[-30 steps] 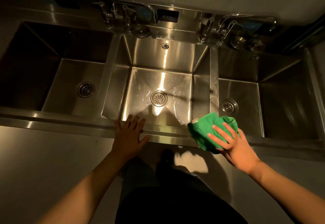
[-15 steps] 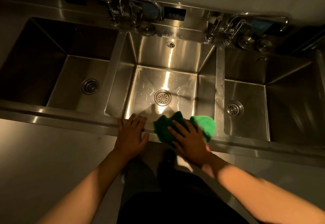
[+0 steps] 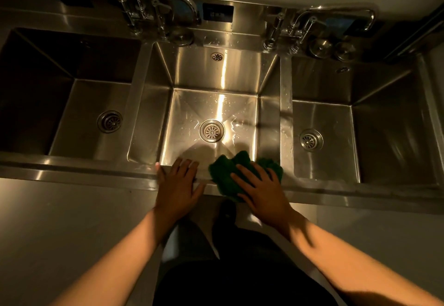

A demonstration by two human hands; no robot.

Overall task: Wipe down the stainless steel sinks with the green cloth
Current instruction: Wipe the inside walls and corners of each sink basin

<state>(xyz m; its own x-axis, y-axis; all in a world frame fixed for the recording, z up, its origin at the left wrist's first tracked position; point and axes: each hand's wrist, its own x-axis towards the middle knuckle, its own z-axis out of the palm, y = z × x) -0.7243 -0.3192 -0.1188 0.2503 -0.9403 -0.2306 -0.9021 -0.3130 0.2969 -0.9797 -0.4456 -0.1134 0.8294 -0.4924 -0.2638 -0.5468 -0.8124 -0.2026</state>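
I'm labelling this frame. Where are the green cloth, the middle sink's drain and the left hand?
green cloth [image 3: 223, 179], head view, bare folds left of the fingers
middle sink's drain [image 3: 212, 131], head view, centre of the strainer
left hand [image 3: 177, 185], head view, back of hand

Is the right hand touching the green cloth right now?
Touching. The head view shows the right hand pressed flat on the green cloth, fingers spread across it.

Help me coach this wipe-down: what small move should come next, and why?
Probably slide the left hand further left. It rests flat on the front rim right beside the green cloth, which the right hand presses on the same rim before the middle sink, so it likely blocks a wipe that way.
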